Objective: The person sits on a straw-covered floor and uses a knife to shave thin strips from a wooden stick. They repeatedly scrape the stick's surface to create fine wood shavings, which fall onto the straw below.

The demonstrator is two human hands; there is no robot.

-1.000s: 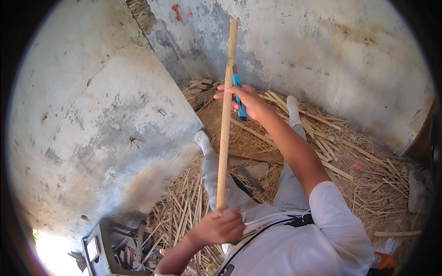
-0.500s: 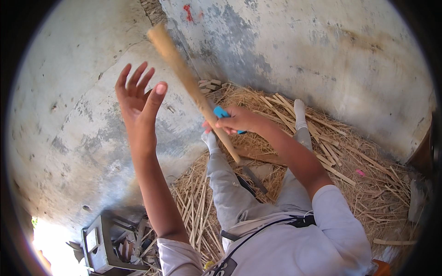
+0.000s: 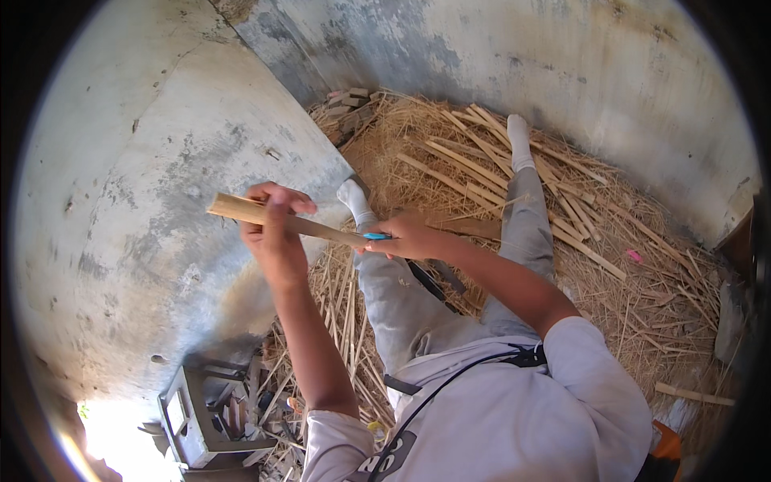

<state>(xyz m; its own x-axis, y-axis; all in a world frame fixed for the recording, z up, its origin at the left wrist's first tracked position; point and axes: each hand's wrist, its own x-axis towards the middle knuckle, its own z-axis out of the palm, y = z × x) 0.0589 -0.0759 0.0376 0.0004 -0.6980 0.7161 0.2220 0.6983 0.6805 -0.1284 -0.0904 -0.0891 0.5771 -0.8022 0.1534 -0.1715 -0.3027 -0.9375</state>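
Note:
A pale strip of wood or bamboo lies nearly level in front of me, its broad end toward the left wall. My left hand is round the strip near that end, thumb across it and fingers behind. At its narrow end my right hand is closed, gripping the strip together with a small blue object. Most of the blue object is hidden in the fingers, so its kind does not show. Below the hands, between my legs, lies a dark flat bar.
Split strips and straw-like shavings cover the floor around my outstretched legs. Stained walls meet beyond my feet, with brick pieces in the corner. A grey box-like frame holding scraps stands at lower left.
The strip has swung from steeply upright to nearly level, its broad end dropping leftward. My left hand, open and apart from it before, has come down and closed round it.

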